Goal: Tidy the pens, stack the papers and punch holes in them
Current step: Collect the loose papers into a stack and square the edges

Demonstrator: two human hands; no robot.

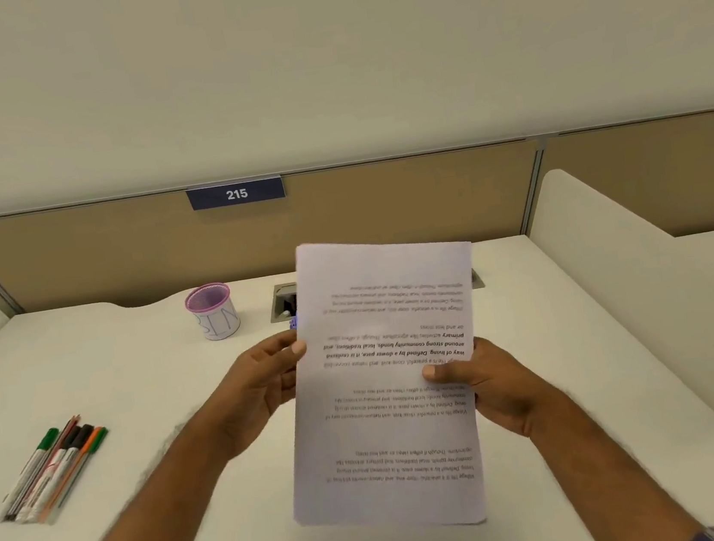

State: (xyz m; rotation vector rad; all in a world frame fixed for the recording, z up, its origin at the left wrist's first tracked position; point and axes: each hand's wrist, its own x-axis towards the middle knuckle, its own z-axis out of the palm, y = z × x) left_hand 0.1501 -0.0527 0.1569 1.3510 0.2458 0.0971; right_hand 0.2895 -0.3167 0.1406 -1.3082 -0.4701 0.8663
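The papers [387, 383] are held up over the middle of the desk [144, 386], lifted off it, with the sheets squared into one stack. The top sheet is white and printed with several short blocks of text, one block in bold; the text runs upside down from this view and is too blurred to read in most places. The stack tilts slightly, its top leaning left.

The left hand [261, 385] grips the stack's left edge, thumb on the front and fingers curled behind. The right hand [486, 384] grips the right edge the same way, thumb pressed on the printed face. Both grips are clamped on the papers.

The pens [56, 469] lie in a tight bundle on the desk at the left, well apart from the papers, roughly parallel, caps in green, black and orange pointing away.

The desk is white. A pink mesh cup [212, 310] with a white label stands near its back edge, and just beside it a cable port [282, 302] is partly hidden behind the papers. A tan partition [383, 204] rises behind, bearing a dark sign [236, 193] reading 215. White dividers [601, 222] stand at either side, below a pale wall.
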